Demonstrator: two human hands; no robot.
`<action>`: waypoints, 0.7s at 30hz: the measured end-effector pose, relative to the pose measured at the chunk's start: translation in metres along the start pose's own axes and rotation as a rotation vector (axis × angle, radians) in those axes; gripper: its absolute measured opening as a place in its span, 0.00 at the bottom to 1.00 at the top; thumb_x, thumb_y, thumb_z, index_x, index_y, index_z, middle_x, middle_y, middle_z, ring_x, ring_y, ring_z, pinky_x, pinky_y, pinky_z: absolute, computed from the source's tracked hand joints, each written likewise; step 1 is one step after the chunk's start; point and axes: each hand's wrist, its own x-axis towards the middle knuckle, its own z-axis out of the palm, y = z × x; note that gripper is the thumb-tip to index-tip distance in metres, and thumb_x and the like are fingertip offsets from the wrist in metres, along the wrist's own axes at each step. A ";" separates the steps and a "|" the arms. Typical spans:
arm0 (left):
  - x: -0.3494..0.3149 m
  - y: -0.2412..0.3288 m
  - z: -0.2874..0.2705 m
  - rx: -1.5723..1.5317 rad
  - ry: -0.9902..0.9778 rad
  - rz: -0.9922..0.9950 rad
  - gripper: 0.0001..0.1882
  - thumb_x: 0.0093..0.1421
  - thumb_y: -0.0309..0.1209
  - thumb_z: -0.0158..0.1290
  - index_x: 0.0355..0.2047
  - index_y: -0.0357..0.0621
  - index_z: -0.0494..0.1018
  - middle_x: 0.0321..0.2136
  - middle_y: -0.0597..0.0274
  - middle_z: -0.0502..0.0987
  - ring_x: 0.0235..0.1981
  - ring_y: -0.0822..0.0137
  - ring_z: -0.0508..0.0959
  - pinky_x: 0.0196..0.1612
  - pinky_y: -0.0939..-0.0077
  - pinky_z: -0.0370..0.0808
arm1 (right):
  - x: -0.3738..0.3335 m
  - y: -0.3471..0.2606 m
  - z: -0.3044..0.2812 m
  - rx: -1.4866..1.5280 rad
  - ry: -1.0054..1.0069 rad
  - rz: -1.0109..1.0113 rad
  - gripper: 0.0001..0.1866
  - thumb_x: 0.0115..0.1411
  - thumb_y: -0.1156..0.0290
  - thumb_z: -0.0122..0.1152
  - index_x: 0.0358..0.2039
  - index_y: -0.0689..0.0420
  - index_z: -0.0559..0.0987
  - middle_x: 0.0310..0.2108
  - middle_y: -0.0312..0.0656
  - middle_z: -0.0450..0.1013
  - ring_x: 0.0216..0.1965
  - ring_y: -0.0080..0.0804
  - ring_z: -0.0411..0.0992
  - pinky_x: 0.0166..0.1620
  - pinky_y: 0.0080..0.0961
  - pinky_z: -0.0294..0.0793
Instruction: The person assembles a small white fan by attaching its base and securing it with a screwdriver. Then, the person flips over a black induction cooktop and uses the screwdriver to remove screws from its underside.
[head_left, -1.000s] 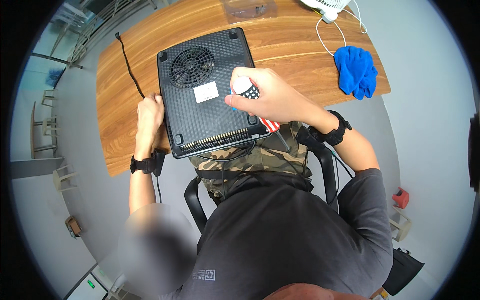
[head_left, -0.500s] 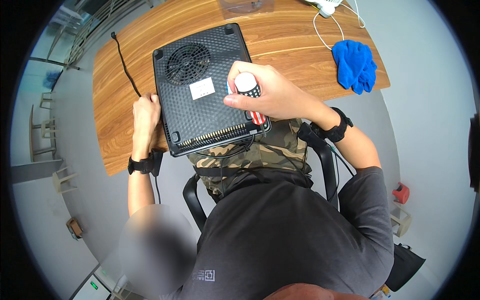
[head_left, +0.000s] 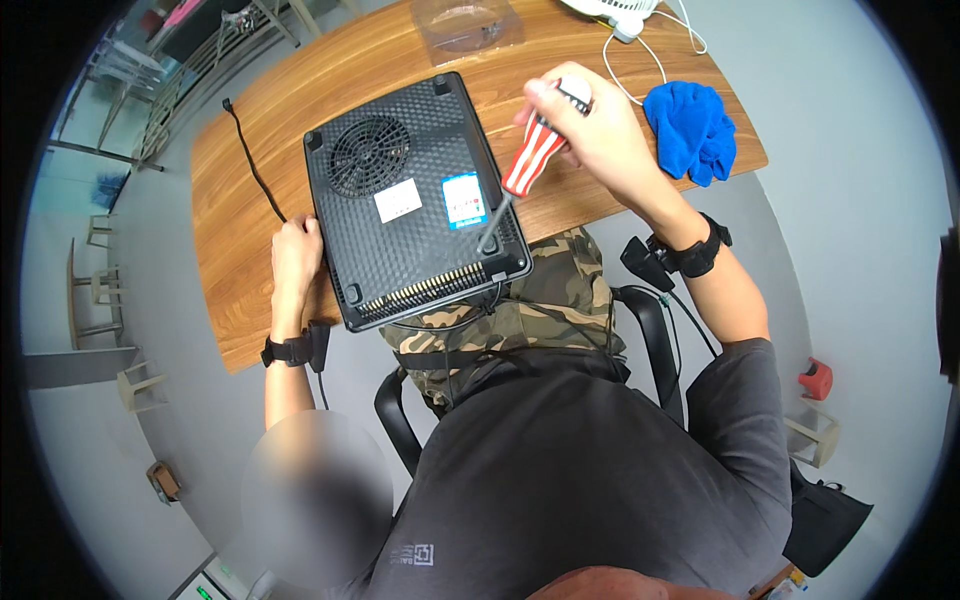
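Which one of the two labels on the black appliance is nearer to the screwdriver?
The blue-and-white label, on the right, beside the shaft of the screwdriver. The other label shows no blue and lies further left, near the round fan grille.

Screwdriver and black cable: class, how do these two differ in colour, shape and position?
The screwdriver has a red-and-white striped handle; the black cable is dark all along. The screwdriver is straight, while the cable curves. The screwdriver slants over the black appliance, held in the right hand; the cable lies on the table, its near end reaching the left hand. Both are long and slim.
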 end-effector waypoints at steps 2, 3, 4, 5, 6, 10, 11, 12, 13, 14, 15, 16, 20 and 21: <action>0.000 0.002 -0.002 -0.017 -0.022 -0.028 0.22 0.70 0.42 0.46 0.41 0.35 0.82 0.36 0.31 0.82 0.43 0.34 0.82 0.49 0.45 0.78 | 0.010 0.012 -0.019 0.031 -0.019 0.073 0.18 0.68 0.56 0.68 0.38 0.60 0.78 0.27 0.37 0.81 0.25 0.16 0.77 0.24 0.11 0.69; -0.001 0.003 -0.004 -0.027 -0.033 -0.044 0.22 0.71 0.43 0.46 0.42 0.35 0.82 0.36 0.31 0.82 0.43 0.34 0.82 0.49 0.46 0.78 | 0.012 0.017 -0.023 0.051 -0.025 0.087 0.18 0.68 0.56 0.69 0.38 0.60 0.78 0.28 0.38 0.81 0.25 0.17 0.77 0.24 0.10 0.69; -0.003 0.005 -0.006 0.004 -0.013 -0.039 0.23 0.71 0.44 0.47 0.42 0.36 0.82 0.36 0.33 0.83 0.43 0.35 0.83 0.48 0.47 0.78 | 0.013 0.018 -0.024 0.050 -0.035 0.113 0.18 0.68 0.57 0.68 0.38 0.60 0.76 0.29 0.40 0.81 0.25 0.17 0.78 0.25 0.11 0.70; -0.003 0.003 -0.007 0.000 -0.015 -0.037 0.22 0.71 0.44 0.47 0.42 0.37 0.82 0.36 0.34 0.83 0.43 0.35 0.83 0.48 0.47 0.78 | 0.012 0.021 -0.024 0.050 -0.047 0.143 0.18 0.68 0.58 0.68 0.38 0.61 0.75 0.29 0.41 0.81 0.25 0.18 0.78 0.25 0.12 0.72; -0.002 -0.001 -0.008 -0.004 -0.016 -0.033 0.22 0.70 0.44 0.48 0.41 0.37 0.82 0.36 0.34 0.83 0.42 0.36 0.83 0.48 0.47 0.78 | 0.011 0.024 -0.024 0.051 -0.058 0.172 0.18 0.69 0.58 0.68 0.38 0.61 0.74 0.30 0.43 0.81 0.26 0.18 0.78 0.26 0.13 0.73; -0.001 0.002 -0.023 -0.029 0.110 0.008 0.22 0.70 0.45 0.50 0.38 0.36 0.82 0.33 0.36 0.83 0.39 0.37 0.83 0.45 0.48 0.78 | 0.014 0.034 -0.021 0.289 -0.187 0.373 0.15 0.71 0.62 0.64 0.37 0.54 0.68 0.37 0.46 0.81 0.33 0.23 0.79 0.36 0.15 0.79; -0.001 0.004 -0.029 -0.037 0.135 0.008 0.22 0.70 0.45 0.51 0.37 0.36 0.81 0.32 0.37 0.83 0.38 0.37 0.83 0.44 0.48 0.78 | 0.018 0.044 -0.022 0.300 -0.180 0.360 0.14 0.72 0.63 0.63 0.38 0.55 0.67 0.39 0.47 0.80 0.35 0.24 0.79 0.37 0.16 0.79; -0.003 0.010 -0.035 -0.048 0.176 0.019 0.21 0.69 0.44 0.53 0.34 0.36 0.80 0.28 0.40 0.83 0.34 0.40 0.83 0.40 0.51 0.77 | 0.023 0.054 -0.022 0.309 -0.172 0.344 0.14 0.72 0.63 0.62 0.39 0.55 0.67 0.42 0.49 0.80 0.37 0.24 0.79 0.38 0.16 0.79; -0.005 0.015 -0.038 -0.071 0.176 0.024 0.20 0.69 0.44 0.53 0.33 0.36 0.80 0.27 0.41 0.82 0.33 0.41 0.83 0.40 0.52 0.77 | 0.025 0.062 -0.024 0.317 -0.163 0.329 0.14 0.72 0.64 0.62 0.39 0.56 0.66 0.44 0.50 0.79 0.39 0.25 0.79 0.39 0.17 0.78; -0.009 0.015 -0.041 -0.090 0.183 0.014 0.20 0.69 0.43 0.54 0.33 0.35 0.80 0.27 0.42 0.82 0.32 0.42 0.83 0.39 0.53 0.77 | 0.026 0.063 -0.021 0.204 -0.155 0.259 0.14 0.74 0.65 0.59 0.43 0.58 0.64 0.45 0.50 0.77 0.41 0.25 0.77 0.40 0.20 0.77; -0.009 0.018 -0.044 -0.111 0.188 0.016 0.20 0.69 0.43 0.55 0.33 0.35 0.79 0.26 0.44 0.82 0.31 0.43 0.83 0.38 0.54 0.77 | 0.024 0.069 -0.021 0.139 -0.121 0.225 0.14 0.74 0.64 0.59 0.44 0.58 0.64 0.43 0.49 0.77 0.40 0.25 0.76 0.40 0.20 0.77; -0.008 0.018 -0.041 -0.127 0.195 0.049 0.19 0.68 0.42 0.56 0.32 0.35 0.79 0.25 0.46 0.82 0.29 0.45 0.83 0.37 0.56 0.77 | 0.023 0.079 -0.021 0.075 -0.087 0.191 0.15 0.74 0.64 0.58 0.45 0.58 0.63 0.42 0.47 0.76 0.39 0.24 0.75 0.39 0.21 0.76; -0.013 0.027 -0.041 -0.181 0.213 0.063 0.19 0.68 0.42 0.56 0.32 0.36 0.79 0.24 0.47 0.81 0.28 0.48 0.82 0.36 0.57 0.76 | 0.021 0.089 -0.016 0.079 -0.023 0.258 0.15 0.75 0.65 0.56 0.48 0.59 0.62 0.38 0.42 0.74 0.34 0.21 0.72 0.38 0.20 0.74; -0.013 0.027 -0.042 -0.183 0.204 0.057 0.19 0.68 0.42 0.56 0.31 0.36 0.79 0.24 0.47 0.81 0.28 0.48 0.82 0.36 0.57 0.76 | 0.021 0.092 -0.016 0.090 -0.007 0.284 0.15 0.75 0.65 0.55 0.49 0.59 0.62 0.38 0.42 0.74 0.34 0.20 0.71 0.38 0.19 0.74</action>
